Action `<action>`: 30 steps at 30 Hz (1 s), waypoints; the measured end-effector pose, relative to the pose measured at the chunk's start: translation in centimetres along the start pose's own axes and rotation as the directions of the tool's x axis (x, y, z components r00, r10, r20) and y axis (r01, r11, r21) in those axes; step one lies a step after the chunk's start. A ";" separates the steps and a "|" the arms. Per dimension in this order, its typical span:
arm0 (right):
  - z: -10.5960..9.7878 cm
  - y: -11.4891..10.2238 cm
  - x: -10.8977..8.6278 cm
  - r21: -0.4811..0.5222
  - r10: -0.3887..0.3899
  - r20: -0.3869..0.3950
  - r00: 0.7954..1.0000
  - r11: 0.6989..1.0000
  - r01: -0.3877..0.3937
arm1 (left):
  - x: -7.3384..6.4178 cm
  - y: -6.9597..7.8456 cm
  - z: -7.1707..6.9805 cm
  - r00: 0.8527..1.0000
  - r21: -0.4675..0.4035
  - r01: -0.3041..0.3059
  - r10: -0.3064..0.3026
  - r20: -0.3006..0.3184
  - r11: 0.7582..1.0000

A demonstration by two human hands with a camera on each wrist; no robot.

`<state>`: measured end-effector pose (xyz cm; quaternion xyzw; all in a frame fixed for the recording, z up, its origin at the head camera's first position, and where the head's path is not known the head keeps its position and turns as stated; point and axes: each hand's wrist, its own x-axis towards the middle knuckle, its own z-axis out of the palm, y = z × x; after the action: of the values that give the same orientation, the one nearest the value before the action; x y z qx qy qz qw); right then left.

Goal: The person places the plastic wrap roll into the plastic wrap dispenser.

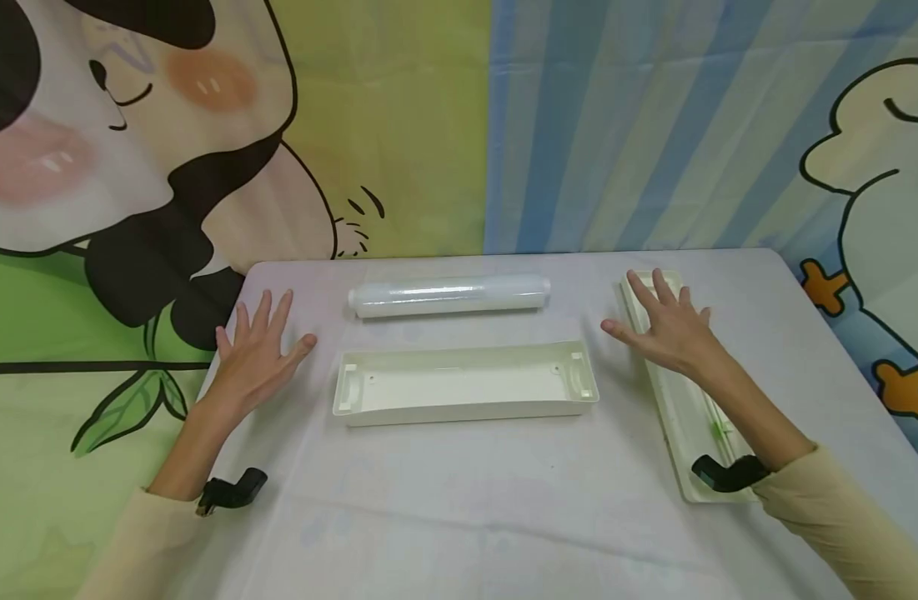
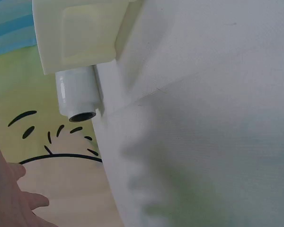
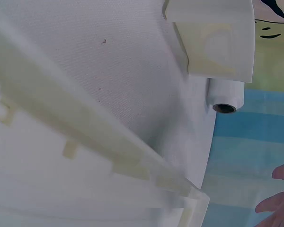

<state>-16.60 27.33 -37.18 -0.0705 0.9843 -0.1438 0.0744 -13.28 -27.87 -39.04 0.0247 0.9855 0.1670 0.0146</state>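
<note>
My left hand (image 1: pixel 254 360) is spread with straight fingers over the table's left side and holds nothing. On the other side my right hand (image 1: pixel 670 333), fingers also spread, hovers over a long pale lid (image 1: pixel 679 425) that has a green and white piece inside it. Between the hands sits a long cream box (image 1: pixel 466 410), its open side up, with small fittings at both ends. Behind the box lies a roll of clear plastic wrap (image 1: pixel 451 297). In the left wrist view the roll (image 2: pixel 78 94) shows its hollow core past the box's end (image 2: pixel 80 38).
A white cloth covers the table (image 1: pixel 459 508). Cartoon-printed curtains (image 1: pixel 398 125) hang directly behind its back edge and along the left. Black wrist cameras (image 1: pixel 233 490) are strapped at both sleeves.
</note>
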 end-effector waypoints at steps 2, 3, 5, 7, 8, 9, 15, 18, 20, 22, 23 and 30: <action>0.1 0.0 0.1 0.004 -0.006 0.001 1.000 1.000 0.006 | 0.0 -0.1 0.1 1.000 -0.006 0.003 -0.003 -0.001 1.000; 0.1 0.0 0.1 0.007 -0.009 0.002 1.000 1.000 0.009 | -0.1 -0.2 0.1 1.000 -0.010 0.005 -0.005 -0.001 1.000; 0.2 0.0 0.2 0.017 -0.013 0.005 1.000 1.000 0.013 | -0.1 -0.3 0.1 1.000 -0.021 0.006 -0.006 0.002 1.000; 0.2 0.0 0.3 0.026 -0.018 0.010 1.000 0.999 0.018 | -0.1 -0.4 0.1 1.000 -0.033 0.007 -0.006 0.011 0.999; 0.2 0.1 0.3 0.032 -0.019 0.010 1.000 0.999 0.019 | -0.1 -0.4 0.1 1.000 -0.038 0.008 -0.008 0.019 0.999; 0.3 0.1 0.3 0.041 -0.019 0.012 1.000 0.999 0.018 | -0.1 -0.4 0.1 1.000 -0.039 0.009 -0.007 0.028 0.999; 0.3 0.1 0.5 0.074 -0.015 0.019 1.000 0.997 0.014 | -0.1 -0.5 0.1 0.996 -0.021 -0.026 0.028 0.089 0.999; 0.4 0.2 0.5 0.088 -0.016 0.022 1.000 0.996 0.014 | -0.1 -0.7 0.0 0.994 -0.033 -0.051 0.054 0.091 0.998; 0.5 0.2 0.6 0.094 -0.018 0.020 1.000 0.995 0.016 | -0.2 -0.8 0.0 0.994 -0.042 -0.063 0.066 0.086 0.997; 0.6 0.2 0.6 0.099 -0.022 0.017 1.000 0.995 0.020 | -0.2 -0.8 -0.1 0.994 -0.050 -0.068 0.072 0.085 0.996; 0.6 0.2 0.6 0.102 -0.023 0.016 1.000 0.995 0.021 | -0.2 -0.8 -0.1 0.994 -0.053 -0.069 0.073 0.086 0.996; 0.7 0.2 0.7 0.114 -0.022 0.012 1.000 0.993 0.021 | -0.3 -0.4 0.1 0.992 -0.102 -0.068 0.079 0.103 0.992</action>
<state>-17.16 27.24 -38.00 -0.0777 0.9732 -0.1998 0.0832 -12.98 -28.28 -39.24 0.0691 0.9724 0.2141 0.0622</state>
